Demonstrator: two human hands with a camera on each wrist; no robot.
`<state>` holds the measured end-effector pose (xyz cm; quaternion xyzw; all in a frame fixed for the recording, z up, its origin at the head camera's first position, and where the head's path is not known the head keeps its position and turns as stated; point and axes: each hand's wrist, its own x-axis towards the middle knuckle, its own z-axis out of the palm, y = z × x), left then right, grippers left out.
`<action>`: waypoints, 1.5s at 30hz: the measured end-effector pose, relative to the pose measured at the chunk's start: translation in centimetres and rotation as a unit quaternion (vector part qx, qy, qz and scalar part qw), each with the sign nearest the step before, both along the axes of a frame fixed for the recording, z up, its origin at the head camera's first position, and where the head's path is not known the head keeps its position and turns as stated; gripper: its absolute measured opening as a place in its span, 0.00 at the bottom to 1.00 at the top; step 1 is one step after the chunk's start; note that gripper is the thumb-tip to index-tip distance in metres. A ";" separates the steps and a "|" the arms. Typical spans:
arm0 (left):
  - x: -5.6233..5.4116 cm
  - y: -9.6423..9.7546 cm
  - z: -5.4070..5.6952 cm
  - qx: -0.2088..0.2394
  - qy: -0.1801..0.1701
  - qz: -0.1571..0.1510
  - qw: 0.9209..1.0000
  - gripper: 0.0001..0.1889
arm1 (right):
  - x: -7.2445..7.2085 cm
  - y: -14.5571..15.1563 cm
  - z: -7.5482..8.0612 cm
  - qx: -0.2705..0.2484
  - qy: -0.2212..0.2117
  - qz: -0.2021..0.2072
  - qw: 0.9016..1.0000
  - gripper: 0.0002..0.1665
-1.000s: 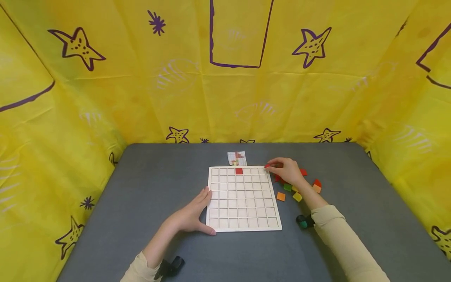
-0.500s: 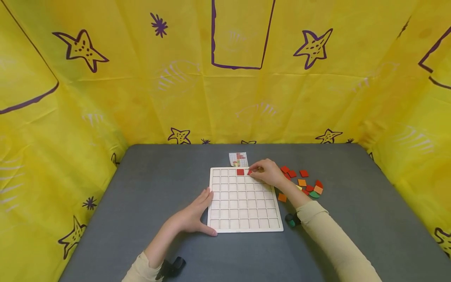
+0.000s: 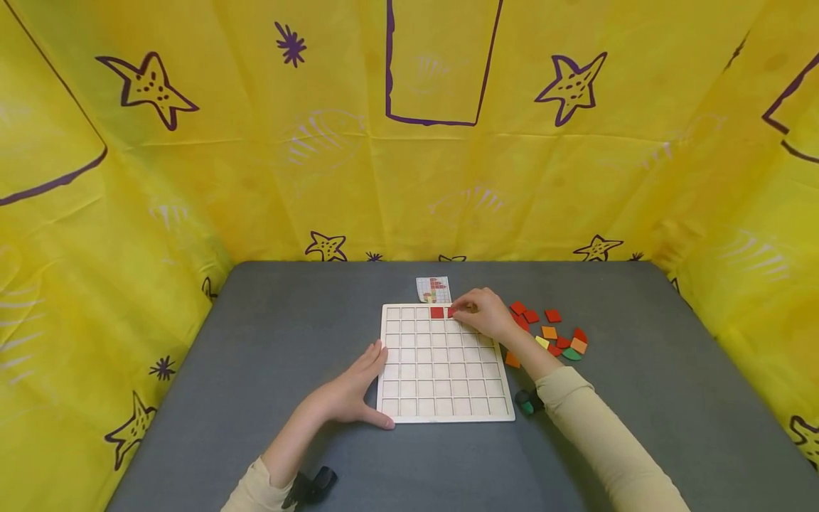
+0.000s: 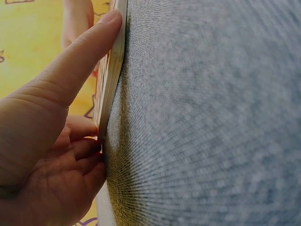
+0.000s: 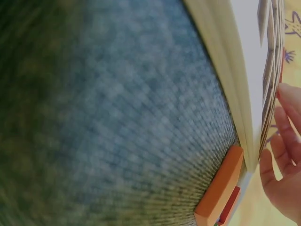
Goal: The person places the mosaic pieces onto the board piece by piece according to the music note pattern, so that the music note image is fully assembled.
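A pale wooden grid board [image 3: 443,371] lies on the grey table. One red square tile [image 3: 437,313] fills a cell in its far row. My left hand [image 3: 345,391] rests spread along the board's left edge, thumb at the near left corner; in the left wrist view its thumb [image 4: 84,56] touches the board's side. My right hand [image 3: 486,315] pinches a small red tile [image 3: 451,312] at the cell just right of the red square. Fingers partly cover that tile, so its full shape is hidden. In the right wrist view, the fingertips touch the board's far part.
Right of the board are scattered loose tiles: red [image 3: 553,315], orange [image 3: 549,332], green [image 3: 571,353] and yellow [image 3: 542,342]. A printed pattern card [image 3: 434,288] lies behind the board. Yellow patterned cloth [image 3: 320,192] surrounds the table [image 3: 288,306]. An orange tile [image 5: 220,186] sits close against the board's side.
My right hand has moved left from the board's far right corner with the red tile to the cell beside the red square. The left hand has stayed at the board's edge.
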<state>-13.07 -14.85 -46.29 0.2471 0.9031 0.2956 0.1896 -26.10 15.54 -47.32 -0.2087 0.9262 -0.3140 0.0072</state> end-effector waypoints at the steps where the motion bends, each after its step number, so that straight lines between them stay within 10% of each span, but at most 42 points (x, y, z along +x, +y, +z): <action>1: 0.0 0.0 0.0 -0.001 0.000 0.000 1.000 0.65 | 0.0 0.0 0.0 -0.002 -0.003 -0.004 1.000 0.08; 14: 0.2 0.0 0.1 0.005 0.004 -0.005 1.000 0.64 | 0.1 0.5 0.0 -0.023 0.000 0.002 1.000 0.11; 28: 0.1 0.0 0.0 0.007 0.004 -0.003 1.000 0.65 | 2.3 11.5 0.6 -0.035 -0.018 -0.112 0.993 0.15; 45: 0.1 -0.1 -0.2 0.009 0.005 -0.011 1.000 0.65 | 2.5 14.1 0.1 0.021 0.002 -0.088 0.996 0.20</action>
